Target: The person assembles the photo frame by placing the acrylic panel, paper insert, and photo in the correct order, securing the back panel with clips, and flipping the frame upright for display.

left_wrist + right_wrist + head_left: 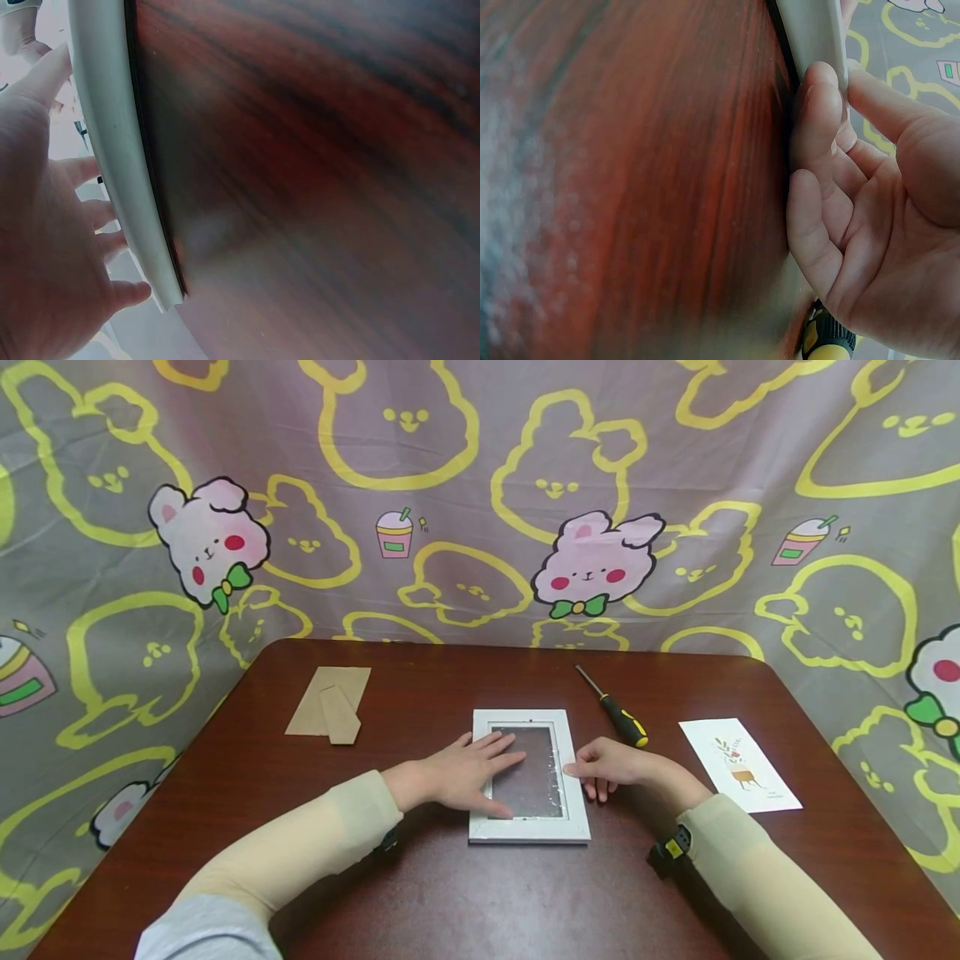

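A white picture frame (529,832) lies on the table with its inner opening facing up. A clear, shiny sheet (532,777) fills the opening. My left hand (461,777) rests across the frame's left side with fingers spread, the fingertips over the sheet. At the right edge, my right hand (611,764) pinches the frame, thumb on top and curled fingers against the side. The right wrist view shows those curled fingers (814,135) at the frame's rim (817,37). In the left wrist view, the frame's outer side (116,142) runs beside my left hand (45,225).
On the brown table (420,893), a screwdriver (622,720) with a black and yellow handle lies just beyond my right hand. A white card (738,760) with a printed plant is at the right. At the back left lies a brown backing board (311,706) with a stand flap.
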Motion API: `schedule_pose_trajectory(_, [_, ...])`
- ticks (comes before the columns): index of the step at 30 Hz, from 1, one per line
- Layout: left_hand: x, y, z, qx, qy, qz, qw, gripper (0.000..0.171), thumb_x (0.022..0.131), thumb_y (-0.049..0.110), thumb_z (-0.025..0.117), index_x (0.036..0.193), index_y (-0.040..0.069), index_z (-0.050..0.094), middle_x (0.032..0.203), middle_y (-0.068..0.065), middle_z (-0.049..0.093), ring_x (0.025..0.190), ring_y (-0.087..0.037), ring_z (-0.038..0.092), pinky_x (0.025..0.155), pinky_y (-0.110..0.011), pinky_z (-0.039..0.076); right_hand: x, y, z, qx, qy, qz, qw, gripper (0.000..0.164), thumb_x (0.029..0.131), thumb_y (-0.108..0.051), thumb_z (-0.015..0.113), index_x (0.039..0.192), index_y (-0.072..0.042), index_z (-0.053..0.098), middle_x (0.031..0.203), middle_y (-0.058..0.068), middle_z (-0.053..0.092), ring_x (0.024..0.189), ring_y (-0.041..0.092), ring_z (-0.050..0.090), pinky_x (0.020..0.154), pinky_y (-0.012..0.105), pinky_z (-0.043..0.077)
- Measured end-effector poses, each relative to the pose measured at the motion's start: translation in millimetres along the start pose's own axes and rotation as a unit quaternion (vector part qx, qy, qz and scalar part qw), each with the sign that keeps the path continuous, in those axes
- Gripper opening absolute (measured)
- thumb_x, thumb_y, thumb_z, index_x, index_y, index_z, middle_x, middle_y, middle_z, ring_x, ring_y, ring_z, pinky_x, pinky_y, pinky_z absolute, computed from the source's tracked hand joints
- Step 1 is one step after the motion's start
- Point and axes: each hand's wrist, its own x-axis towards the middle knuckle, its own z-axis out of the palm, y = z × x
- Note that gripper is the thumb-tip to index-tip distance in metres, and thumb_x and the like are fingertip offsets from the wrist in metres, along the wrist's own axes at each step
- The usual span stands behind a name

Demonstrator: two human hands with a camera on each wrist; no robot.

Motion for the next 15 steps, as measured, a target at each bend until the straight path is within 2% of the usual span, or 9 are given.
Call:
schedule_pose_trajectory(5, [0.2,0.6,-1.3,-0.004,0.004,0.004,1.0,0.091,0.084,0.073,0.052,0.156,0.024,0.023,0.162,-0.004,0.01,0.147,-0.022,0.007,0.112,-0.057,0.013,-1,-1,0,0.001,-0.002,-0.004,1.0,0.037,0.1,-0.026,0.056,0.072,-0.003,0.058,0.058,0.003,0.06,0.048,0.012,0.057,0.046,0.025,0.042])
schedule_pose_trajectory(9, [1.6,-4.2,-5.1,-0.017,0.018,0.016,0.9996,0.086,0.087,0.069,0.053,0.154,0.02,0.029,0.16,-0.007,0.017,0.146,-0.024,0.015,0.111,-0.057,0.015,-2,-2,0,0.002,0.001,-0.008,1.0,0.037,0.1,-0.025,0.056,0.072,-0.002,0.058,0.058,0.004,0.061,0.048,0.012,0.057,0.046,0.025,0.042])
schedule_pose_trajectory(12, [5.5,-13.5,-9.7,-0.036,0.054,0.016,0.9978,0.078,0.09,0.061,0.056,0.151,0.017,0.036,0.157,-0.01,0.026,0.143,-0.024,0.024,0.112,-0.053,0.02,-3,-3,0,0.003,0.001,-0.01,1.0,0.037,0.1,-0.025,0.056,0.072,-0.002,0.058,0.058,0.004,0.061,0.049,0.012,0.057,0.046,0.025,0.042])
schedule_pose_trajectory(15, [10.6,-24.6,-16.7,-0.058,0.098,-0.018,0.9933,0.069,0.093,0.052,0.059,0.148,0.013,0.041,0.153,-0.011,0.034,0.139,-0.026,0.032,0.108,-0.048,0.03,-4,-4,-1,0.001,0.001,-0.008,1.0,0.037,0.1,-0.026,0.056,0.072,-0.003,0.058,0.058,0.004,0.061,0.049,0.012,0.057,0.046,0.026,0.042])
